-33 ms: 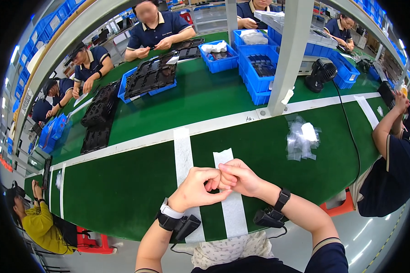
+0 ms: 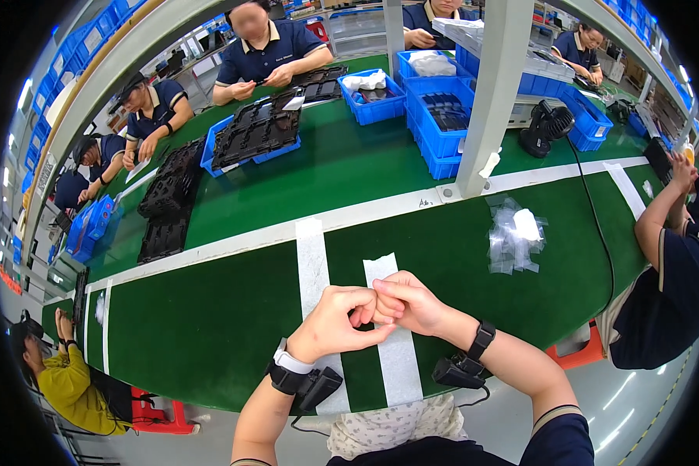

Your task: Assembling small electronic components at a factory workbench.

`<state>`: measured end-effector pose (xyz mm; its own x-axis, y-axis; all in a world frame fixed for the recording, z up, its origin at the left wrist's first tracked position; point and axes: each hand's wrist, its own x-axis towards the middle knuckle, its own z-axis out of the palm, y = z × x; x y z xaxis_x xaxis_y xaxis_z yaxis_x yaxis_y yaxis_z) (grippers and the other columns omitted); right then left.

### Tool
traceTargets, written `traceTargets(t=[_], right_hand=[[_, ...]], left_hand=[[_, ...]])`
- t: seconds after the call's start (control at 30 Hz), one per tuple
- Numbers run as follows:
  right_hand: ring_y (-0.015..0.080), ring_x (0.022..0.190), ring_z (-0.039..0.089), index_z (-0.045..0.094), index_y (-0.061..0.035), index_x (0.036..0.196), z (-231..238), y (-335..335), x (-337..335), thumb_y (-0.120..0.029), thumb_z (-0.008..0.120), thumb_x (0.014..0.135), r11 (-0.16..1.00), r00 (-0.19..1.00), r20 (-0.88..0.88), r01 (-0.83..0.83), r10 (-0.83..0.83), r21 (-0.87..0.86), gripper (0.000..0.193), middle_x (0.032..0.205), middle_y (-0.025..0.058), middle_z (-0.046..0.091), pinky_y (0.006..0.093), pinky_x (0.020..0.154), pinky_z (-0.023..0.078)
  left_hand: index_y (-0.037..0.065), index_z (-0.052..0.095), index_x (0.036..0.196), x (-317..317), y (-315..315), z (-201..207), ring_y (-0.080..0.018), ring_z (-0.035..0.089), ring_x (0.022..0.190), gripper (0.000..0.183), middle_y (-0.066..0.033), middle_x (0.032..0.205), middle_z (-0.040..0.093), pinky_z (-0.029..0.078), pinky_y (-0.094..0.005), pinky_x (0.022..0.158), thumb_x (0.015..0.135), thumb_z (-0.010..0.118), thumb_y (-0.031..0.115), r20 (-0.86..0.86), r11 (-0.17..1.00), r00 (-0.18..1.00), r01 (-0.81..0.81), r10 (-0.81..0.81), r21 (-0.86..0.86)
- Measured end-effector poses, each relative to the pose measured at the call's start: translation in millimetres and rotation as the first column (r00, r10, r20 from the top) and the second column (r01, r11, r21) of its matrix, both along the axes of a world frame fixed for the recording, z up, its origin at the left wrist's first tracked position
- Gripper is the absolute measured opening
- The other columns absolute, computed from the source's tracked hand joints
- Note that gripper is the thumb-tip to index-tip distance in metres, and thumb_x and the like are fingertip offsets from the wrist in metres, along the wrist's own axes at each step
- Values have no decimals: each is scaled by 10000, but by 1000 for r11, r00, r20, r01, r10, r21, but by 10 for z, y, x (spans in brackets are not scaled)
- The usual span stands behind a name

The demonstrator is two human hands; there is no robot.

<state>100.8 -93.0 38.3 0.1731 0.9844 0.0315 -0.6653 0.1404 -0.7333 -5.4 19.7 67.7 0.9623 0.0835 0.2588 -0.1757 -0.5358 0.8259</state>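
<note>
Over the near edge of the green table [image 2: 202, 318], my two hands meet with curled fingers hooked together. My left hand [image 2: 332, 320] is closed, its thumb stretched beneath the joined fingertips. My right hand [image 2: 418, 304] is closed too, its thumb pressed on the bent fingers. Whether anything small is between them is hidden. Below the hands, two white tape strips run across the table: a longer left strip [image 2: 311, 260] and a right strip [image 2: 398, 369]. Black strapped devices sit at both wrists, the left device [image 2: 318, 387] and the right device [image 2: 457, 371].
A pile of clear film pieces [image 2: 506, 247] lies to the right. Beyond the white divider [image 2: 248, 254] stand blue bins [image 2: 443, 128], black trays [image 2: 256, 132] and a black fan [image 2: 547, 128] beside a grey post [image 2: 493, 93]. A black cable [image 2: 598, 225] crosses the right side. Several people sit around.
</note>
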Motion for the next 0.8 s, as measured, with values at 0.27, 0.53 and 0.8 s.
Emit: traceTargets(t=[0.27,0.53,0.8], right_hand=[[81,424,316,322,-90,465,-20,2,22,-206,429,883,1000,1000,-14,-4,4,29,447,447,-13,328,227,440,288],[99,441,367,345,-77,467,-3,12,6,-204,433,877,999,998,41,42,-42,16,438,453,4,359,233,462,311],[105,438,376,362,-66,472,-23,2,17,-191,436,870,998,998,35,42,-44,38,424,448,8,361,235,464,313]], left_hand=[[64,381,496,12,-14,-4,-72,403,402,360,1,439,408,298,-198,381,600,720,126,24,1000,1000,6,-7,13],[56,385,504,25,1,6,-82,405,413,357,-7,457,418,314,-208,390,605,721,121,9,1000,1000,13,-13,-1],[57,369,509,27,-3,9,-89,414,429,369,-17,472,425,335,-213,401,606,718,123,-16,1000,1000,24,-24,-10]])
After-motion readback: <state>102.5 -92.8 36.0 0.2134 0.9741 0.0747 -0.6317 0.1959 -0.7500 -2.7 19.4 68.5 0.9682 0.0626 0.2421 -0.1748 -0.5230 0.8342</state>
